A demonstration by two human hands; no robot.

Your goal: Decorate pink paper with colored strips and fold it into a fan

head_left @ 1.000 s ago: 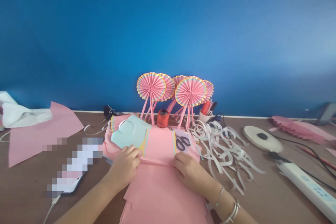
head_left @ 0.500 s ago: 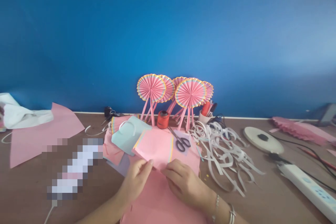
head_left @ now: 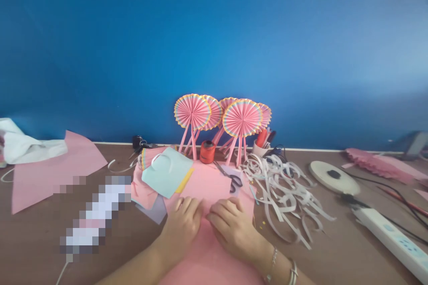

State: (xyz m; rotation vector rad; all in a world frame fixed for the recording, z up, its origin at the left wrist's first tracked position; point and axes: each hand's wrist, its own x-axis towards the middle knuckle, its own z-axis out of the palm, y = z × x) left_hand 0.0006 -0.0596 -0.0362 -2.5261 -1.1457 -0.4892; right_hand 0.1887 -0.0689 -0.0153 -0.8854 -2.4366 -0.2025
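My left hand (head_left: 183, 222) and my right hand (head_left: 236, 229) are side by side with curled fingers, pinching a sheet of pink paper (head_left: 209, 185). Its held edge is hidden under the fingers. More pink paper (head_left: 210, 258) lies below, between my forearms. Just beyond my left hand rest a light blue sheet (head_left: 169, 171) and a yellow-edged piece (head_left: 184, 181). Dark-handled scissors (head_left: 236, 181) lie beyond my right hand, their handles partly covered by the pink paper.
Pleated pink paper fans (head_left: 192, 111) on pink legs stand at the back by a red-orange container (head_left: 207, 152) and a pen cup (head_left: 261, 148). Curled white strips (head_left: 284, 187) heap to the right, near a power strip (head_left: 394, 240). Pink paper (head_left: 56, 171) lies left.
My left hand has turned over, its knuckles now upward, and moved slightly. The pink sheet has turned or folded, so its striped border no longer shows across the middle. The right hand stays nearly in place.
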